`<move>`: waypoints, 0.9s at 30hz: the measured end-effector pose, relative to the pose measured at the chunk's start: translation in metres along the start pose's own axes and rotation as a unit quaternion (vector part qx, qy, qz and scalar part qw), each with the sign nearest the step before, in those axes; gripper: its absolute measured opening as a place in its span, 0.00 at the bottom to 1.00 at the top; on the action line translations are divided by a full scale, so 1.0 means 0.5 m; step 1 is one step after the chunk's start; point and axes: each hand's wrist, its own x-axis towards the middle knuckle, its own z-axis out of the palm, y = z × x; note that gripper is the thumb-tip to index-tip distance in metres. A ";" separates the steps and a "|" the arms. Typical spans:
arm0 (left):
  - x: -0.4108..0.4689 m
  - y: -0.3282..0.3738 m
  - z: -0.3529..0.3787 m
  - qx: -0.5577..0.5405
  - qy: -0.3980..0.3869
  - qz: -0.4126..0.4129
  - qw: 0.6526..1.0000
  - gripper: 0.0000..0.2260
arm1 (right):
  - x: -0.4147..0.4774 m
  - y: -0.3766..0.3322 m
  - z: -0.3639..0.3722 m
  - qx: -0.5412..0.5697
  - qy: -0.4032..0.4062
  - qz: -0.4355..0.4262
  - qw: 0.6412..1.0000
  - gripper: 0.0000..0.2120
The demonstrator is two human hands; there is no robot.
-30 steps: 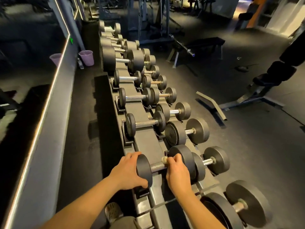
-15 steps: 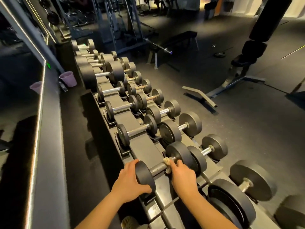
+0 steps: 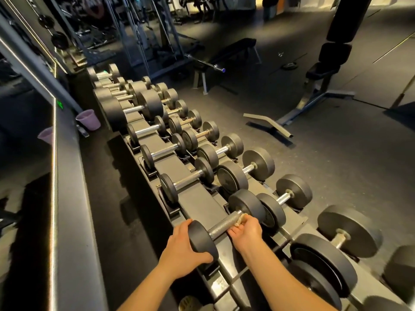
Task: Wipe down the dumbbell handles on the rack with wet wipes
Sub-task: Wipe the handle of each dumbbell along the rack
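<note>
Dim gym floor [image 3: 325, 158] surrounds a long rack [image 3: 197, 204] on which dumbbells are laid in two rows. The small dumbbell [image 3: 246, 204] at the near end of the left-hand row is the one being worked on. Its near head is gripped by the left hand [image 3: 183, 250], with fingers and thumb curled round the rim. The right hand [image 3: 246, 231] is closed on a crumpled wipe [image 3: 240, 218], which is pressed against the handle [image 3: 221, 226] just beside the far head.

Several faults may be expected. The dumbbell could be rolled out of its cradle if the left-hand grip is loosened while the handle is rubbed. Fingers could be pinched against the far head, or between it and the neighbouring dumbbell head just beside it. The wipe could be snagged or shredded by the knurled metal, so that fibres are left behind. The underside could be missed unless the wipe is wrapped round or the dumbbell is turned.

Much is poorly seen. The underside of the handle is hidden, and most of the wipe is covered by fingers, so its wetness cannot be judged. The far rack end is lost in gloom, and the lower-right dumbbells are cut off by the frame edge. No wipe packet can be made out.
</note>
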 end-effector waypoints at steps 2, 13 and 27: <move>-0.001 0.000 0.001 0.000 0.000 -0.001 1.000 0.54 | 0.007 0.007 0.003 0.030 -0.016 0.008 0.999 0.13; 0.002 -0.005 0.005 -0.005 -0.004 0.000 1.000 0.54 | 0.020 0.008 0.005 0.055 0.062 -0.012 0.996 0.12; 0.010 -0.022 0.011 -0.004 0.000 0.010 1.000 0.55 | 0.028 -0.028 -0.013 -0.819 -0.090 -0.541 0.166 0.14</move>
